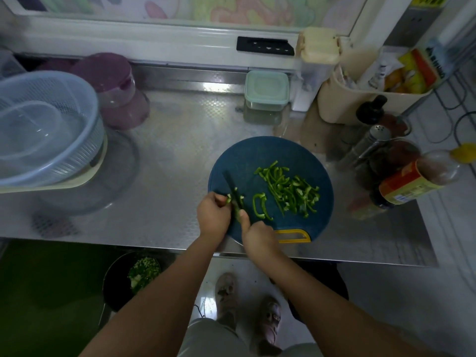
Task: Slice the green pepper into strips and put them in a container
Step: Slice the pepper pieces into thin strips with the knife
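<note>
A round blue cutting board [257,155] lies on the steel counter. A pile of green pepper strips [291,189] covers its right half, with two curved strips [261,204] apart to the left. My left hand [213,215] pinches a small remaining pepper piece [229,199] at the board's left edge. My right hand [257,238] grips a dark knife [233,189], its blade lying across that piece, thumb on the handle.
A light blue colander [46,127] with a clear container inside stands at the left, purple tubs [113,86] behind it. A lidded mint box [266,91] sits at the back. Bottles and a shaker [401,163] crowd the right. A pan with greens [134,276] sits below the counter.
</note>
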`<act>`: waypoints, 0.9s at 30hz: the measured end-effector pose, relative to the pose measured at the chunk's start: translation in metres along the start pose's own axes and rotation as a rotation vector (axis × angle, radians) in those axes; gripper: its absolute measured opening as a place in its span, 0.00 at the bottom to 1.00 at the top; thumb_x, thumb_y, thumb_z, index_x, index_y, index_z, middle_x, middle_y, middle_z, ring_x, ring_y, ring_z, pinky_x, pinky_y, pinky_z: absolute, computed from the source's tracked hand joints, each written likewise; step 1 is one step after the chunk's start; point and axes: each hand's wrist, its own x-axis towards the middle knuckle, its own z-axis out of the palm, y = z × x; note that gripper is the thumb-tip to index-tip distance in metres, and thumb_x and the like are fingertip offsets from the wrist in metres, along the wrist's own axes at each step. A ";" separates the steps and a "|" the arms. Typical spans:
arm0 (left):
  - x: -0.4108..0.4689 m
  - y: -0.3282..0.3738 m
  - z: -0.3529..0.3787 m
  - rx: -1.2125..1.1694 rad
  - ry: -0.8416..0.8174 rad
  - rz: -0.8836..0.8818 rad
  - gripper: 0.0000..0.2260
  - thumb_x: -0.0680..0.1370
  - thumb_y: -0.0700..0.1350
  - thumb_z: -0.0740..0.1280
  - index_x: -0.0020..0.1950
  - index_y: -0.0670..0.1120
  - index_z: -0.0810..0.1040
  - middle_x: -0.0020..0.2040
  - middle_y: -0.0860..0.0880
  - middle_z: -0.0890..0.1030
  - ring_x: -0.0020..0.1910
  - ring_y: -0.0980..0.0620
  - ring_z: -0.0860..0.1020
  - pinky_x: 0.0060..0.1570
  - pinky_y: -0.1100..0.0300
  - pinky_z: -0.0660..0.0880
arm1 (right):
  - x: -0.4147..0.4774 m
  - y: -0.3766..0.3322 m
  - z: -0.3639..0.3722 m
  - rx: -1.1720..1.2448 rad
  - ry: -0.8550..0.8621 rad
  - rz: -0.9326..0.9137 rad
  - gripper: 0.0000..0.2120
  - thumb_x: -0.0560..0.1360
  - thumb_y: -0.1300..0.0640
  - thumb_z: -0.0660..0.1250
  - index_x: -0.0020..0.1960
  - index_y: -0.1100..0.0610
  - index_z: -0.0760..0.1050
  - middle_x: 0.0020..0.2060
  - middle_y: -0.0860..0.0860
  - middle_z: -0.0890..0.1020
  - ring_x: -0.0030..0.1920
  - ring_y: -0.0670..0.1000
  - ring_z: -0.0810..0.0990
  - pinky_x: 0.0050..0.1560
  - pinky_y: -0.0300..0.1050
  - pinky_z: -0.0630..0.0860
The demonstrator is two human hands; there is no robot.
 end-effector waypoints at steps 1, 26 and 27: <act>-0.001 0.001 0.001 -0.019 0.023 -0.030 0.05 0.72 0.35 0.67 0.41 0.43 0.74 0.34 0.53 0.74 0.35 0.54 0.72 0.32 0.69 0.66 | -0.002 0.005 -0.001 0.006 0.000 0.001 0.35 0.79 0.37 0.46 0.55 0.67 0.75 0.55 0.64 0.78 0.57 0.61 0.76 0.53 0.50 0.72; -0.002 -0.001 0.004 0.017 0.003 0.025 0.05 0.73 0.38 0.71 0.40 0.44 0.76 0.37 0.49 0.80 0.37 0.51 0.78 0.40 0.59 0.73 | 0.001 0.040 -0.045 0.266 -0.098 0.000 0.30 0.78 0.36 0.47 0.29 0.58 0.62 0.28 0.53 0.68 0.29 0.51 0.68 0.29 0.44 0.61; -0.001 0.000 0.003 -0.005 -0.004 -0.004 0.06 0.72 0.38 0.71 0.39 0.45 0.76 0.37 0.50 0.80 0.37 0.51 0.78 0.40 0.59 0.74 | -0.001 0.037 -0.043 0.345 -0.132 0.012 0.30 0.78 0.36 0.47 0.29 0.57 0.61 0.27 0.52 0.67 0.26 0.50 0.67 0.28 0.42 0.61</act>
